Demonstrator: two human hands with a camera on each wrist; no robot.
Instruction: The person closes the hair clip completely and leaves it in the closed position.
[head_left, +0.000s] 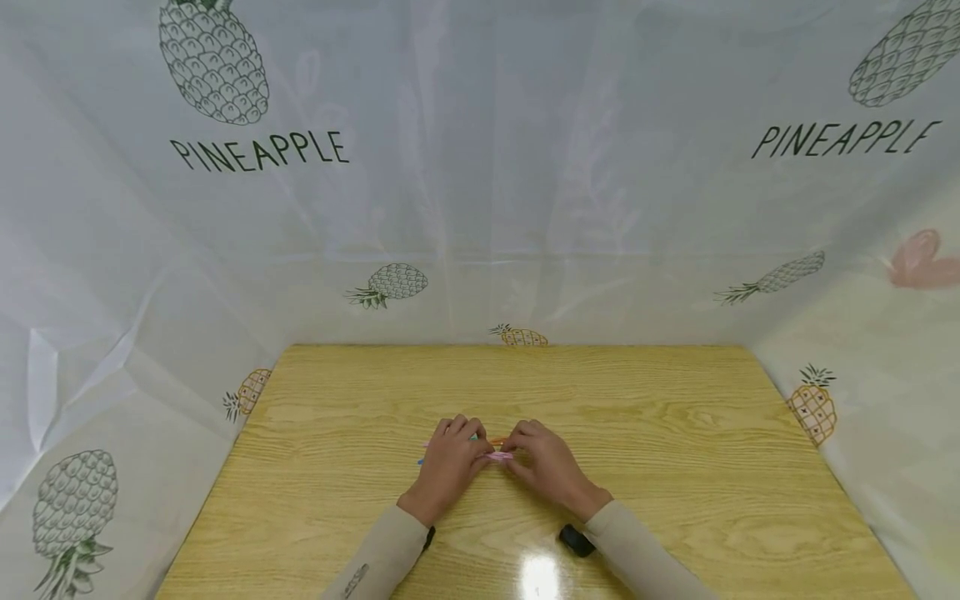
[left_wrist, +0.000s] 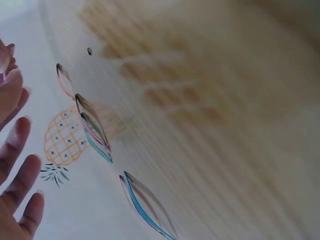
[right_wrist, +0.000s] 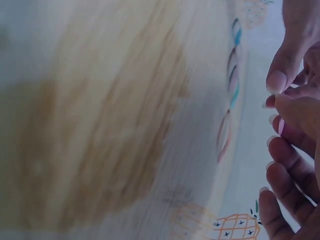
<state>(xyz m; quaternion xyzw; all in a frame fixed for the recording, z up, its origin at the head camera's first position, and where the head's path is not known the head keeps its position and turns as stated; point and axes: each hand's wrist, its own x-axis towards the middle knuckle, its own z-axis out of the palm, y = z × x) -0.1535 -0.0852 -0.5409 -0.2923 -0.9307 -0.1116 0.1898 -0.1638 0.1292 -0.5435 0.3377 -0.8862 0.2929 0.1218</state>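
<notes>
My left hand [head_left: 447,457] and right hand [head_left: 549,461] are close together over the middle of the table, fingertips nearly meeting. Between them they pinch a thin pink band [head_left: 498,456], stretched across the short gap. In the right wrist view a bit of that pink band [right_wrist: 281,126] shows among the fingers. Just beyond the fingertips lies an orange band [head_left: 498,441]. The left wrist view shows more thin loops on the table: a blue band [left_wrist: 142,210] and a teal band [left_wrist: 95,142]. The left hand partly covers these from above.
A wood-grain table [head_left: 675,467] spreads around both hands. White cloth [head_left: 525,183] printed with pineapples walls in its back and sides. A black device [head_left: 576,540] sits at the right wrist, beside the sleeve.
</notes>
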